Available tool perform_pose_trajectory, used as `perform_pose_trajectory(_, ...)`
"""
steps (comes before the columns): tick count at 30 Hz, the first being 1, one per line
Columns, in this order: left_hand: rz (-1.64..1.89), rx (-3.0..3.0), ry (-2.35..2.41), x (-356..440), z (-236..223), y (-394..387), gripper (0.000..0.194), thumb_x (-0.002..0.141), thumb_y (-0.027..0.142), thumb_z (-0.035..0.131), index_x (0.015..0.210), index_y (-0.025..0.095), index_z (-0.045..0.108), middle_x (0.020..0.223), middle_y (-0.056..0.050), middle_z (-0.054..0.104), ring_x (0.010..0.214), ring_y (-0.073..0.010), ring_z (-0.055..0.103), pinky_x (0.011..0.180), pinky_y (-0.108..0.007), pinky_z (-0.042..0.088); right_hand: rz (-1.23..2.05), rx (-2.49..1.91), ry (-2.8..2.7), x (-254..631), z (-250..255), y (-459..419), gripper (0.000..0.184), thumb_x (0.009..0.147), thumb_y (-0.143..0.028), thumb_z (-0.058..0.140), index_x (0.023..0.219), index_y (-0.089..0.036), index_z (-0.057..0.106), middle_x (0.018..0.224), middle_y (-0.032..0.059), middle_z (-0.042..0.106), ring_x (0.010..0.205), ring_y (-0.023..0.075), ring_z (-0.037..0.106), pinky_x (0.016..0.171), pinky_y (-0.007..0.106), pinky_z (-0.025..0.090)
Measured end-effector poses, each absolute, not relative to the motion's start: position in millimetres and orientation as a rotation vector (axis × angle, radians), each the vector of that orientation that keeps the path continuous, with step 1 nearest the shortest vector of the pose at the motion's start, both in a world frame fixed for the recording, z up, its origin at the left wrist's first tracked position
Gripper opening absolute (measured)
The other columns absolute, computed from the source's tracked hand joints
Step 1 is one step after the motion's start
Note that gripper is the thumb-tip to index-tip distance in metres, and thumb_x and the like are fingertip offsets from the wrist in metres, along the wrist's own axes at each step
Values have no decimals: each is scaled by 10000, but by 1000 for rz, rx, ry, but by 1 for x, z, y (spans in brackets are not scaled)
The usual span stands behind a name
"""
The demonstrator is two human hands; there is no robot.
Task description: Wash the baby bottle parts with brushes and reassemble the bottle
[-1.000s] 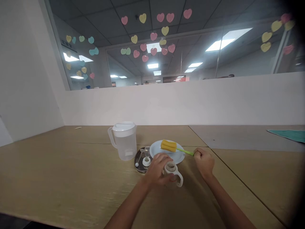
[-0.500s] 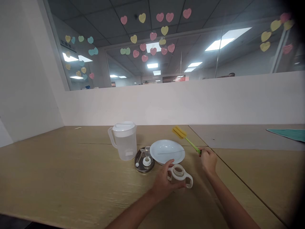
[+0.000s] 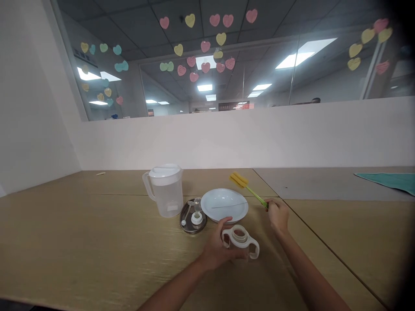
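My left hand (image 3: 218, 246) is wrapped around a clear two-handled baby bottle (image 3: 240, 239) that stands open on the wooden table (image 3: 97, 242). My right hand (image 3: 278, 215) is closed on the green handle of a bottle brush (image 3: 248, 188), whose yellow sponge head is raised above the table just behind a white plate (image 3: 224, 204). The plate lies beyond the bottle, with a thin rod across it.
A clear lidded pitcher (image 3: 164, 189) stands to the left of the plate. Between them a small metal dish (image 3: 193, 216) holds bottle parts. A teal cloth (image 3: 389, 181) lies at the far right. A low white partition wall runs behind the table.
My right hand lifted the brush off the plate and swung its sponge head up and to the right. My left hand slid the bottle a little to the right.
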State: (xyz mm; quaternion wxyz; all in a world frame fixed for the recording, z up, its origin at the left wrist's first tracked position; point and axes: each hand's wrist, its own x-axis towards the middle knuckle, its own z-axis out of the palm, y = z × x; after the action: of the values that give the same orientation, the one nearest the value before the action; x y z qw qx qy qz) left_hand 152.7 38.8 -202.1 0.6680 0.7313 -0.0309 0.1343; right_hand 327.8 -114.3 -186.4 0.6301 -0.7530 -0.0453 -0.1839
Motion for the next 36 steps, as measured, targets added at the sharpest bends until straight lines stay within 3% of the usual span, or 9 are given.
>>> perform_pose_trajectory(2,210,1582,-92,155,-206,40,966,427,229,848,1264,235,365,1139,-91,550,1010,-224,563,869,-342,456,-433,-1734,-126,328,-187,-115,289,578,-250,361,604,-143,629,537,39,563,594,192,513,567,268,352)
perform_pose_trajectory(8,48,1488,-177,160,-206,48,671,479,259,834,1078,159,549,1047,-97,622,990,-240,575,830,-317,463,-440,-1683,-139,330,-188,-115,297,577,-261,368,600,-131,634,547,53,574,599,195,514,563,273,361)
perform_pose_trajectory(12,408,1432,-51,162,-191,65,579,645,463,701,1064,99,534,960,-134,643,866,-231,614,774,-332,477,-345,-1566,-189,327,-184,-110,284,591,-276,391,608,-121,628,630,69,603,629,189,522,526,256,353)
perform_pose_trajectory(16,895,1696,74,162,-177,86,675,631,411,727,1191,173,437,1114,-100,584,1006,-226,559,888,-342,430,-357,-1597,-372,314,-177,-104,286,636,-277,383,640,-121,623,608,49,578,589,164,498,514,240,341)
perform_pose_trajectory(23,1332,2123,152,156,-167,104,447,775,339,596,1184,227,455,1198,-63,512,1125,-207,468,969,-330,367,-883,-1920,-739,301,-181,-104,285,712,-212,359,575,-148,601,529,16,557,501,111,459,537,220,305)
perform_pose_trajectory(36,1420,2513,56,153,-175,114,415,832,225,520,1233,271,423,1217,-70,433,1143,-201,427,966,-361,380,-1484,-1838,-1047,302,-181,-108,262,711,-60,418,492,-164,515,441,-34,451,435,64,384,494,221,250)
